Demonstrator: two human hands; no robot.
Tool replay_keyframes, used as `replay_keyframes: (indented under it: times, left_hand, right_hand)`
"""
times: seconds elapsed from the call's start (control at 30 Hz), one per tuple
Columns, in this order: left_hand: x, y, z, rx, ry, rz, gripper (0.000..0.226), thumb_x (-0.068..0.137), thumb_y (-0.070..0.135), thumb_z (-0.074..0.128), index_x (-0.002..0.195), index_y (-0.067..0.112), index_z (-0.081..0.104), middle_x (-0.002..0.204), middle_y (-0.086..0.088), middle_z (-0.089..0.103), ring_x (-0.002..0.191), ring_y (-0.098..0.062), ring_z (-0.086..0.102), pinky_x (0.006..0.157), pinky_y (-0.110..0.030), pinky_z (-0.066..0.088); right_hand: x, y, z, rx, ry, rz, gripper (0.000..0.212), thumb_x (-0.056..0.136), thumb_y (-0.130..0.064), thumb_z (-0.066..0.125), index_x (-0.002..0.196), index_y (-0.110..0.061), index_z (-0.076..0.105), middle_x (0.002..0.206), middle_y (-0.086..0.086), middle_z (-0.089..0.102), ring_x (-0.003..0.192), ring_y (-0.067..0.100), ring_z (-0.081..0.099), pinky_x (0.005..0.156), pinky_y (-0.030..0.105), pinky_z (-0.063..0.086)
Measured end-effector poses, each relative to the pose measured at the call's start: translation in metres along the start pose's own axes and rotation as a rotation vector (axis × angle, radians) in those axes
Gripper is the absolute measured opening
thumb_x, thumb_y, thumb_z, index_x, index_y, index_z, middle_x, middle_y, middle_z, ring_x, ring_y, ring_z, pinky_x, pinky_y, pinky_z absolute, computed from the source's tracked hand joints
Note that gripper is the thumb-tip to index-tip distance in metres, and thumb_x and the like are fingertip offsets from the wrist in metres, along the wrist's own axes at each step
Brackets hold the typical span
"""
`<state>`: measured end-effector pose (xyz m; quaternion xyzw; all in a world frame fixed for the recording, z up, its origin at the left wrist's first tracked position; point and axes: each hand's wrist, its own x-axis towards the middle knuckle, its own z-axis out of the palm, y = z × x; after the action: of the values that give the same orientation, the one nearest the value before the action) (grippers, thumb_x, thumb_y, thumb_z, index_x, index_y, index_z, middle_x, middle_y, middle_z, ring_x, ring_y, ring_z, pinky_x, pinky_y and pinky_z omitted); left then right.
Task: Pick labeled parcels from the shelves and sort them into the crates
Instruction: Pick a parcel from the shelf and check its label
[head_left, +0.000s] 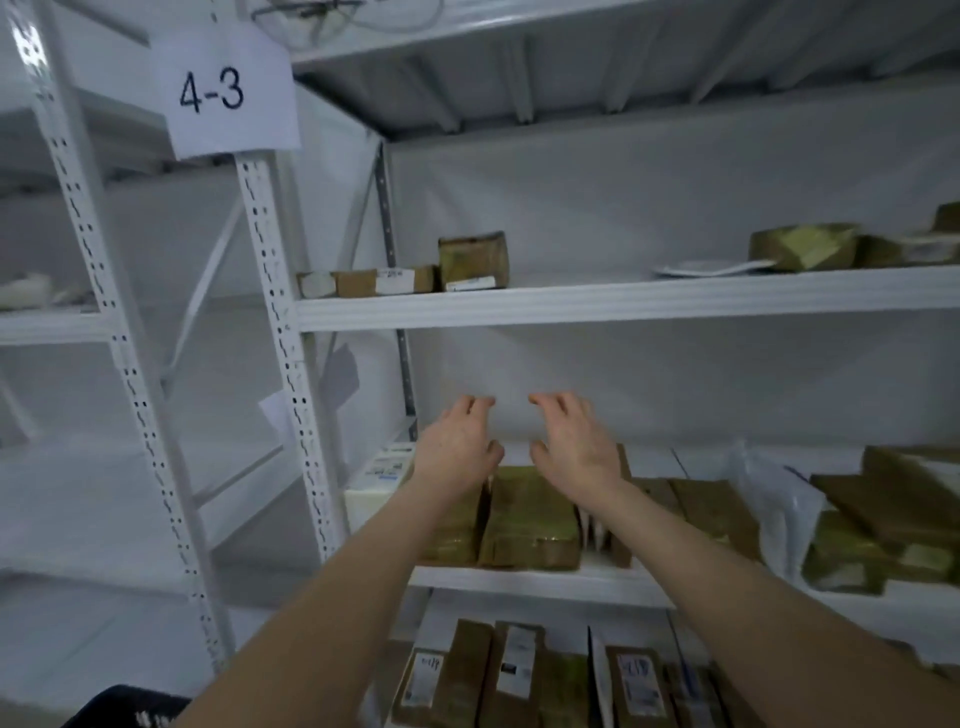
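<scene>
My left hand (457, 441) and my right hand (574, 447) reach side by side into the middle shelf (545, 579), fingers apart and curled, holding nothing. They hover above the back end of a row of brown taped parcels (535, 519). A white labeled box (376, 483) lies just left of my left wrist. More brown parcels (883, 530) and a clear plastic bag parcel (779, 499) are stacked at the right of that shelf. On the shelf below, several labeled brown parcels (519, 675) stand in a row.
The upper shelf (623, 301) carries a flat box (384, 280), a small brown box (472, 260) and taped parcels (805, 247) at the right. A paper sign "4-3" (228, 88) hangs on the white upright. A dark crate corner (124, 709) shows at bottom left.
</scene>
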<state>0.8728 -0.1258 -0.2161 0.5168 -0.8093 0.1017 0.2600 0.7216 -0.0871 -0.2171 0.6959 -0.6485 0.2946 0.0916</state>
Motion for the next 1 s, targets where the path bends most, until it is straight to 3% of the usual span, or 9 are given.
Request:
replay_keyframes:
  times: [0.17,0.4,0.53,0.67,0.73,0.8,0.87,1.0]
  left_hand:
    - [0.058,0.013,-0.048,0.002,0.192,0.065,0.048,0.093,0.028,0.050,0.139,0.019,0.039,0.138,-0.002,0.044,0.119,-0.021,0.049,0.087,-0.035,0.048]
    - [0.150,-0.025,-0.084,-0.074,0.384,-0.033,0.044,0.093,0.028,0.050,0.133,0.013,0.044,0.130,-0.009,0.049,0.117,-0.027,0.049,0.089,-0.040,0.046]
    - [0.207,-0.058,-0.098,-0.108,0.374,-0.127,0.050,0.097,0.031,0.043,0.143,0.013,0.035,0.137,-0.014,0.048,0.124,-0.031,0.046,0.096,-0.043,0.043]
    - [0.241,-0.071,-0.094,-0.056,0.267,-0.178,0.050,0.100,0.035,0.034,0.143,0.009,0.032,0.130,-0.019,0.055,0.120,-0.035,0.050,0.100,-0.044,0.040]
    - [0.248,-0.066,-0.089,-0.078,0.239,-0.172,0.046,0.100,0.034,0.032,0.137,0.008,0.041,0.126,-0.020,0.058,0.116,-0.035,0.053,0.098,-0.042,0.040]
    - [0.252,-0.056,-0.085,-0.141,0.271,-0.143,0.038,0.099,0.033,0.034,0.121,0.010,0.054,0.117,-0.018,0.063,0.103,-0.034,0.057,0.085,-0.039,0.044]
    - [0.251,-0.046,-0.083,-0.211,0.311,-0.126,0.035,0.098,0.032,0.036,0.111,0.011,0.060,0.109,-0.015,0.066,0.094,-0.033,0.059,0.075,-0.036,0.044]
    - [0.241,-0.023,-0.084,-0.425,0.300,-0.146,0.036,0.098,0.036,0.041,0.117,0.013,0.061,0.111,-0.012,0.066,0.104,-0.032,0.059,0.086,-0.038,0.049]
  right_hand:
    - [0.060,-0.004,-0.043,0.047,0.162,0.001,0.052,0.090,-0.023,0.056,0.139,-0.024,0.038,0.136,0.002,0.039,0.125,0.023,0.038,0.098,0.036,0.040]
    - [0.159,-0.015,-0.061,0.171,0.192,0.117,0.061,0.091,-0.028,0.055,0.146,-0.019,0.030,0.145,0.009,0.034,0.131,0.029,0.037,0.102,0.038,0.037]
    - [0.220,-0.017,-0.054,0.326,0.122,0.182,0.065,0.091,-0.030,0.054,0.148,-0.013,0.028,0.148,0.015,0.037,0.134,0.030,0.038,0.107,0.037,0.035]
    - [0.251,-0.019,-0.049,0.340,0.062,0.203,0.065,0.094,-0.029,0.049,0.150,-0.011,0.022,0.152,0.014,0.033,0.138,0.030,0.034,0.108,0.035,0.031]
    - [0.260,-0.019,-0.049,0.383,0.051,0.211,0.059,0.094,-0.028,0.048,0.146,-0.009,0.030,0.145,0.015,0.043,0.133,0.032,0.040,0.103,0.034,0.035]
    - [0.264,-0.017,-0.052,0.427,0.098,0.202,0.041,0.092,-0.026,0.049,0.130,-0.010,0.051,0.126,0.013,0.058,0.120,0.032,0.052,0.088,0.031,0.040]
    - [0.260,-0.011,-0.059,0.454,0.187,0.226,0.032,0.092,-0.028,0.050,0.119,-0.013,0.060,0.117,0.011,0.064,0.112,0.029,0.057,0.081,0.029,0.040]
    - [0.240,0.008,-0.078,0.502,0.326,0.301,0.036,0.094,-0.043,0.051,0.110,-0.013,0.062,0.115,0.011,0.065,0.112,0.029,0.056,0.087,0.031,0.041]
